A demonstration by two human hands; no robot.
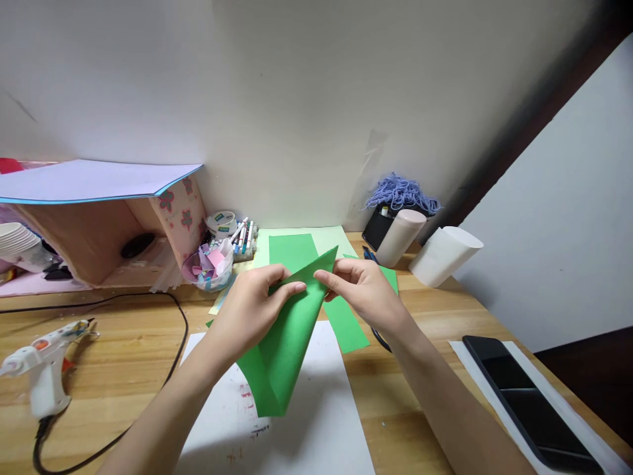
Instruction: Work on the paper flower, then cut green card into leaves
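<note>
A sheet of green paper (291,336), bent over on itself into a pointed shape, is held up above the table between my hands. My left hand (262,297) pinches its upper left edge, thumb on the near face and fingers behind. At the upper right corner, my right hand (361,287) grips it between thumb and fingers. Under it lies a white sheet (316,422) with red and dark marks. Behind are a green strip (346,326) and a pale green sheet (329,237). Scissors (370,256) show partly behind my right hand.
A white glue gun (47,363) with a black cord lies at left. A cardboard box (180,218), a tub of paper scraps (210,264) and markers (244,234) stand behind. At right are blue yarn (403,192), a paper roll (445,256) and a phone (527,402).
</note>
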